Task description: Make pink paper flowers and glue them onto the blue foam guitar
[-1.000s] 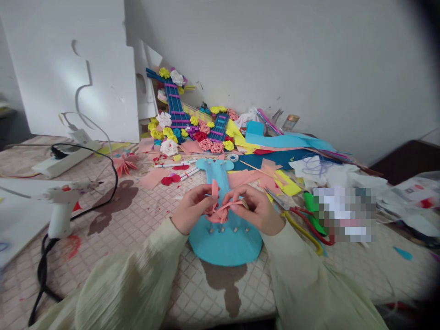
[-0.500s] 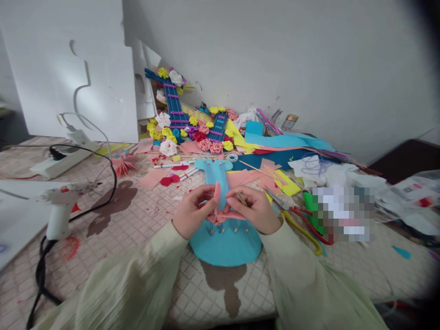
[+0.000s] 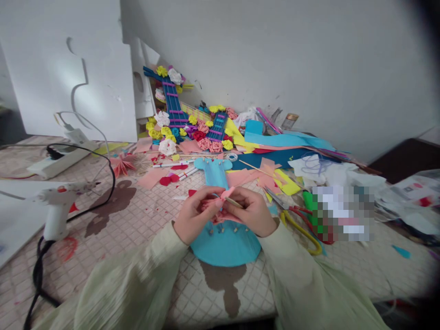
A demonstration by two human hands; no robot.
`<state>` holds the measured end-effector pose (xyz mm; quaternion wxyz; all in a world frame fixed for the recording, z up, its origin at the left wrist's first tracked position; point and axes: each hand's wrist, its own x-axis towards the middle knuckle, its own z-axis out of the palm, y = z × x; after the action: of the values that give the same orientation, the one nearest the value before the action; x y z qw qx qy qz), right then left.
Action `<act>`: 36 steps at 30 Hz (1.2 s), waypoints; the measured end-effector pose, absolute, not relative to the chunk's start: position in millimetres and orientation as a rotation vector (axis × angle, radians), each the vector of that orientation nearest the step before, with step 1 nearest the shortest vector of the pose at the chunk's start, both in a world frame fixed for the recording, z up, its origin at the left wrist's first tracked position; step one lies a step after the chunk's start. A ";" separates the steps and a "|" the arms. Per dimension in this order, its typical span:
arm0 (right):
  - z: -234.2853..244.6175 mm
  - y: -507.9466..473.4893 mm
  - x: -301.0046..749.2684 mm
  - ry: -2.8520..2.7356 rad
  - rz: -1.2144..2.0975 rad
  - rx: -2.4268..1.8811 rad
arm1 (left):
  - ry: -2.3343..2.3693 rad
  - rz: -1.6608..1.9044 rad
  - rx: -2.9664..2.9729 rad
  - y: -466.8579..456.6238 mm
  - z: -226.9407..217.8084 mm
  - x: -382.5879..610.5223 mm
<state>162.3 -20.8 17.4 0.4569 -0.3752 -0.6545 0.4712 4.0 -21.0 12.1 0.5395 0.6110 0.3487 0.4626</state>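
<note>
A: Grip first?
B: Left hand [image 3: 194, 215] clamped on a bunched pink crepe-paper piece [image 3: 225, 217], fingers wrapped over its near side. Right hand [image 3: 256, 211] pinched around a slim wooden stick [image 3: 234, 202].

A: Where's the paper?
B: In the gap between the hands, above a blue guitar-shaped cutout [image 3: 225, 252]. Both hands are against it or nearly so; the left covers more.

A: Key relation?
B: Stick's long axis slants from the right palm up and leftward. Its far end meets the raised pink tip, just by the left thumb. Whether it touches or only overlaps, can't tell; fingers hide it.

A: Surroundings?
B: Small pegs, at least 4, on the cutout just below the paper. Red-handled scissors [image 3: 295, 209] and a yellow handle loop [image 3: 314, 251] lie right of the right wrist. Glue gun [image 3: 57, 215] well left, nozzle toward the middle. Paper roses [image 3: 167, 146] at the back.

A: Obstructions?
B: Pegs closest; scissors would crowd only a rightward swing.
</note>
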 end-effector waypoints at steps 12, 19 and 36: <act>14.7 -21.2 161.7 -1.621 1.002 -0.907 | 0.769 1.149 1.773 -22.3 15.0 3.5; 15.1 -23.4 161.4 -1.612 0.853 -0.919 | 0.845 1.186 1.654 -23.6 9.6 4.4; 18.5 -22.9 168.5 -1.712 0.692 -1.023 | 0.764 1.249 1.751 -17.5 6.5 3.6</act>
<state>168.5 -22.9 18.5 0.4928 -0.4218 -0.7055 0.2854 3.6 -17.5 6.5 0.4166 0.6975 0.3041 0.4975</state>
